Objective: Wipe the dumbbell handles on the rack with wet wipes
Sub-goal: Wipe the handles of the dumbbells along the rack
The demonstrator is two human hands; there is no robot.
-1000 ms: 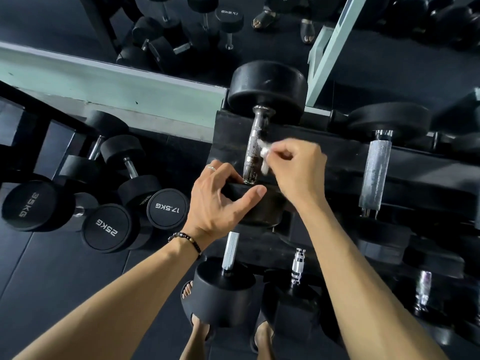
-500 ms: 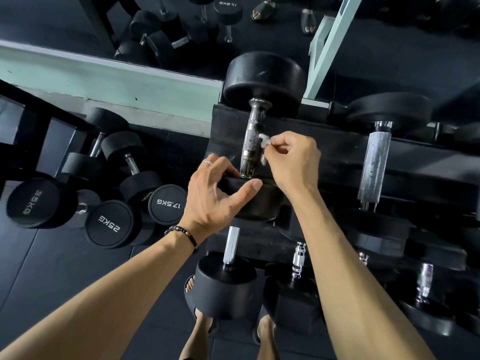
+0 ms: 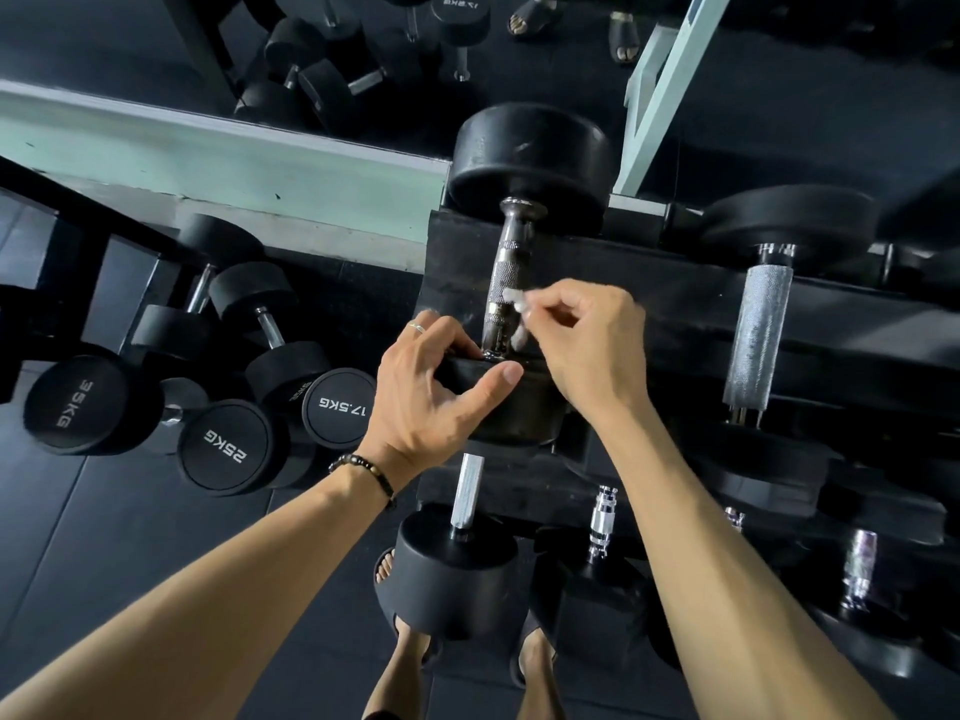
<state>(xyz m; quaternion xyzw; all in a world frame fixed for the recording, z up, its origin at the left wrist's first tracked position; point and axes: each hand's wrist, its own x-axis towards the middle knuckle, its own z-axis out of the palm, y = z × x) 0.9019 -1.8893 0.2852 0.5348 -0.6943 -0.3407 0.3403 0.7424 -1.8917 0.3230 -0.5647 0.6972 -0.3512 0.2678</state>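
Looking down through the head camera, I saw the right hand (image 3: 587, 350) at the centre of the frame, pinching a small white wet wipe (image 3: 514, 298) and pressing it against the knurled handle (image 3: 506, 288) of the big dumbbell (image 3: 530, 153) on the black rack (image 3: 675, 314). The left hand (image 3: 431, 392), with a ring and a beaded bracelet (image 3: 363, 472), gripped this dumbbell's near head (image 3: 514, 413) with curled fingers and thumb. Loose dumbbells (image 3: 223, 446) marked 35KG, 25KG and 17.5KG lay on the floor at the left.

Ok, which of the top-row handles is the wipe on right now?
The dark handle at the rack's left end: the right hand pinches the wipe against it. The lighter silver handle to its right is untouched.
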